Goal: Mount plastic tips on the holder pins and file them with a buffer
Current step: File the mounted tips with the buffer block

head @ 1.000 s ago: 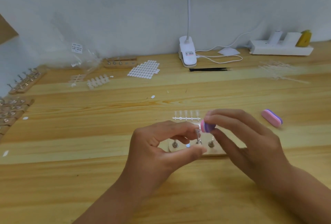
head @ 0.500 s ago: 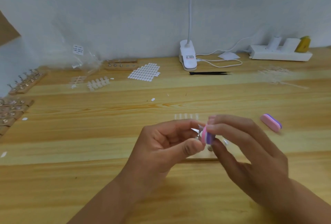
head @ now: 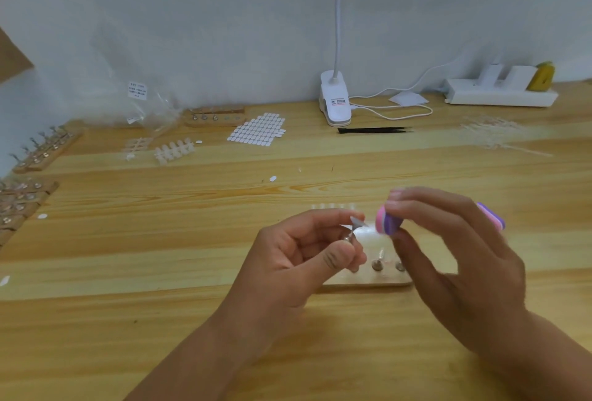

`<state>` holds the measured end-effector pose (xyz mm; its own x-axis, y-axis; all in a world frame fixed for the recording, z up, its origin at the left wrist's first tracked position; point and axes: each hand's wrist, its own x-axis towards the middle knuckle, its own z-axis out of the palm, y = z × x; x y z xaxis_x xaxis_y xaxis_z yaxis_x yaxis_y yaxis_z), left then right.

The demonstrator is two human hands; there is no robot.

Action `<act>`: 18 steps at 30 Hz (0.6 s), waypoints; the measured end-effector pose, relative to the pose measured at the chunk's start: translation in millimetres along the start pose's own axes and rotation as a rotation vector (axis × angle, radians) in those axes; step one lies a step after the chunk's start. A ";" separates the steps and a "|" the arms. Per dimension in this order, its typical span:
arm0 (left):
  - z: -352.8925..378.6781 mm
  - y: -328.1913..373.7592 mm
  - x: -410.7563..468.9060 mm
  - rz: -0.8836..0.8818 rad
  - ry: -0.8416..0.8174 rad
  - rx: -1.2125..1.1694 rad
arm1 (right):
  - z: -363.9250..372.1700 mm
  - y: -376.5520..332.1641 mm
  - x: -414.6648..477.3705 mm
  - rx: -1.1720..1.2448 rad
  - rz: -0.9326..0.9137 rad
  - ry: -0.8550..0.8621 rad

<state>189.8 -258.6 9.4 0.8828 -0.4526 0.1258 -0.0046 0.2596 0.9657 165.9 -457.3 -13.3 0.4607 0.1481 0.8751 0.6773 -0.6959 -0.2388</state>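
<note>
Left hand [head: 298,259] is held above the wooden table [head: 160,272], thumb and forefinger pinching a metal holder pin [head: 350,235] that carries a clear plastic tip [head: 357,222] on its upper end. Right hand [head: 458,259] grips a pink-and-purple buffer [head: 388,220] between thumb and fingertips, just beside the tip; contact cannot be confirmed because of blur. The wooden holder base [head: 368,280] lies on the table below the hands with two upright pins [head: 378,264] standing in it, and a second buffer [head: 495,218] rests behind the right hand.
</note>
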 end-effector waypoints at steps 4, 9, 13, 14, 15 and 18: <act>1.2 -1.4 -0.8 0.014 -0.024 0.070 | 3.5 -3.8 -3.8 0.015 -0.070 -0.088; 0.8 -2.3 -4.0 0.071 0.057 0.308 | -2.2 -2.1 3.0 0.011 0.059 -0.039; 3.1 -2.2 -7.2 0.221 0.097 0.500 | 4.8 -9.9 -1.8 0.102 -0.034 -0.137; 3.8 -2.1 -7.7 0.232 0.125 0.540 | 3.9 -6.3 -1.4 0.084 -0.036 -0.160; 4.6 -1.9 -8.1 0.226 0.155 0.562 | 2.5 -1.8 -0.7 0.061 -0.018 -0.173; 6.6 -2.2 -8.8 0.193 0.199 0.565 | 1.0 0.1 -0.6 0.060 0.054 -0.152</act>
<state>179.0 -260.9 7.7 0.9114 -0.2614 0.3178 -0.3723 -0.1944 0.9075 166.3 -456.7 -14.3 0.5754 0.2194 0.7879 0.6802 -0.6633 -0.3120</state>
